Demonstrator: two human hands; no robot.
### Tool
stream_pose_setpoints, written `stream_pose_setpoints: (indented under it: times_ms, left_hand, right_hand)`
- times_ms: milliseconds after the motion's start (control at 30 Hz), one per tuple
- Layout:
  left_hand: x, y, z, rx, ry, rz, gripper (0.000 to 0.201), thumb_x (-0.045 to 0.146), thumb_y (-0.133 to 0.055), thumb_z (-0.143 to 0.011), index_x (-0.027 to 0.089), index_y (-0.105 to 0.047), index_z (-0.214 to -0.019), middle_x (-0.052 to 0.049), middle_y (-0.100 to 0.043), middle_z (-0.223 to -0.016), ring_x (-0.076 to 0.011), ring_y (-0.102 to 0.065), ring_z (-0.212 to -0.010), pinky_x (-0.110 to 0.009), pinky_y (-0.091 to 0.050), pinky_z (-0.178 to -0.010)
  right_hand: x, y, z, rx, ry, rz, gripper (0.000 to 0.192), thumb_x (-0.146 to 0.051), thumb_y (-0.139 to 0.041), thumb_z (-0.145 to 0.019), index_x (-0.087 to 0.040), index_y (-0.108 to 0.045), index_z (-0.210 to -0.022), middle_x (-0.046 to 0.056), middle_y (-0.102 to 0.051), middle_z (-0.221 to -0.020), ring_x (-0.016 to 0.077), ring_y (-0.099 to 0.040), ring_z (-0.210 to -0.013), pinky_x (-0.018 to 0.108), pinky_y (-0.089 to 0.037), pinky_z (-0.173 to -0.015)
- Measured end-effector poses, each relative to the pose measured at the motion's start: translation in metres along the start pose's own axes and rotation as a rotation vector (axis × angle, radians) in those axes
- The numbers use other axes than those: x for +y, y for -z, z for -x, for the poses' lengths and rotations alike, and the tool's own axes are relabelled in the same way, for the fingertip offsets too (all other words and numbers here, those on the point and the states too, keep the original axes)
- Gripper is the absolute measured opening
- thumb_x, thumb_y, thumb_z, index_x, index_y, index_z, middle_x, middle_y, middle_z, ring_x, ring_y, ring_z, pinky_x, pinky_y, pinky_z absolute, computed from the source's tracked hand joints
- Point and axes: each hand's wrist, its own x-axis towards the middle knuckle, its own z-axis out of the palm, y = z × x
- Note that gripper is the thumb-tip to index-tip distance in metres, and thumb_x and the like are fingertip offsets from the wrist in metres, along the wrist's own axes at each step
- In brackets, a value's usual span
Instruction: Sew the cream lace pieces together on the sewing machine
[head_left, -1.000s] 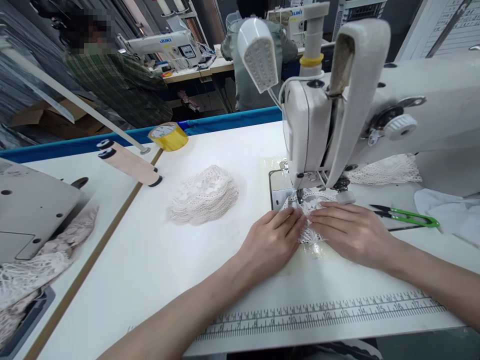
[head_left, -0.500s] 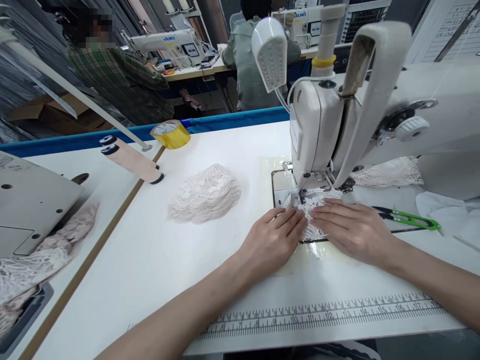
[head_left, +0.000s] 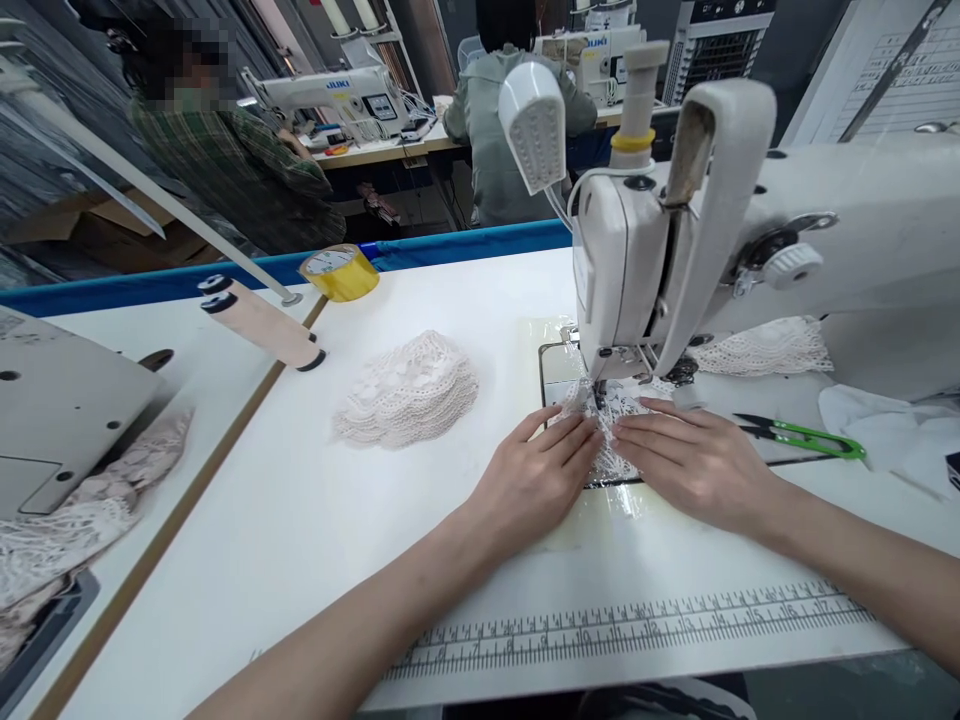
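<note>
White lace [head_left: 616,462] lies under the presser foot [head_left: 599,392] of a white sewing machine [head_left: 626,260]. My left hand [head_left: 536,470] rests flat on the lace's left side, its fingers stretched towards the needle area. On the right side my right hand [head_left: 694,460] lies flat too, fingers extended and thumb tucked low. Both sets of fingertips press the lace just in front of the foot, a narrow strip showing between them. Neither hand is closed around anything. Green-handled thread snips [head_left: 806,437] lie right of my right hand.
A stack of lace pieces [head_left: 409,392] sits left of the machine. Beyond it are thread cones [head_left: 262,325] and a yellow tape roll [head_left: 340,273]. More lace [head_left: 765,347] lies behind the needle. A ruler strip [head_left: 600,632] edges the table. Two people work at the back.
The lace by the foot has shifted, and more of it bunches up left of the needle. My hands stay flat with little movement. The whole view has turned slightly.
</note>
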Motion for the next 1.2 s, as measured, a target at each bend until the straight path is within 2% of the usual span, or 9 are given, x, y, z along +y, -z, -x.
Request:
stream_pose_setpoints:
  times_ms: [233,433,600,833,1033,1200]
  left_hand:
    - [-0.0023,-0.0025,-0.0011,0.009,0.019,0.010,0.026,0.015,-0.048,-0.093,0.011,-0.063,-0.113,-0.010,-0.067,-0.115,-0.0194,-0.062,-0.110,-0.041,-0.045,-0.103]
    - [-0.0020,-0.0030,-0.0029,0.014,0.068,0.018,0.026,0.017,-0.048,-0.093,0.011,-0.063,-0.113,-0.010,-0.067,-0.115,-0.0201,-0.062,-0.110,-0.043,-0.043,-0.103]
    - [0.0039,0.0010,0.0006,0.018,0.028,0.038,0.027,0.023,-0.051,-0.093,0.011,-0.063,-0.113,-0.010,-0.069,-0.111,-0.0197,-0.064,-0.107,-0.041,-0.043,-0.103]
    - [0.0042,0.0007,0.0000,0.007,0.053,0.046,0.028,0.024,-0.050,-0.093,0.011,-0.063,-0.114,-0.010,-0.068,-0.113,-0.0204,-0.063,-0.107,-0.043,-0.042,-0.104]
    - [-0.0007,-0.0043,-0.0032,0.002,0.095,0.023,0.030,0.028,-0.048,-0.095,0.011,-0.062,-0.116,-0.011,-0.066,-0.117,-0.0204,-0.061,-0.111,-0.044,-0.038,-0.107]
    - [0.0017,-0.0006,-0.0035,-0.006,0.124,0.001,0.029,0.030,-0.050,-0.094,0.011,-0.063,-0.112,-0.010,-0.066,-0.118,-0.0212,-0.061,-0.107,-0.040,-0.043,-0.096]
  right_hand:
    - [0.0014,-0.0019,0.0002,-0.004,0.008,0.023,0.022,-0.006,-0.052,-0.088,-0.012,-0.069,-0.101,0.007,-0.071,-0.106,0.0200,-0.065,-0.100,0.040,-0.053,-0.091]
    - [0.0027,-0.0031,-0.0012,0.005,0.006,0.088,0.021,-0.006,-0.054,-0.087,-0.011,-0.069,-0.101,0.007,-0.071,-0.105,0.0204,-0.065,-0.099,0.035,-0.054,-0.079]
    - [0.0009,-0.0025,0.0012,-0.010,0.019,0.072,0.020,-0.007,-0.056,-0.086,-0.010,-0.069,-0.100,0.008,-0.070,-0.107,0.0215,-0.064,-0.101,0.038,-0.052,-0.086]
    - [0.0018,-0.0031,0.0000,0.003,0.001,0.097,0.020,-0.006,-0.052,-0.088,-0.011,-0.069,-0.098,0.006,-0.072,-0.104,0.0191,-0.065,-0.098,0.034,-0.051,-0.079]
    - [0.0018,-0.0013,-0.0052,-0.046,-0.039,0.150,0.025,-0.002,-0.048,-0.087,-0.009,-0.068,-0.101,0.007,-0.071,-0.107,0.0176,-0.066,-0.088,0.035,-0.048,-0.082]
    - [-0.0022,-0.0013,-0.0060,-0.044,-0.149,0.086,0.022,-0.008,-0.052,-0.087,-0.014,-0.069,-0.100,0.004,-0.071,-0.104,0.0170,-0.065,-0.084,0.033,-0.047,-0.079]
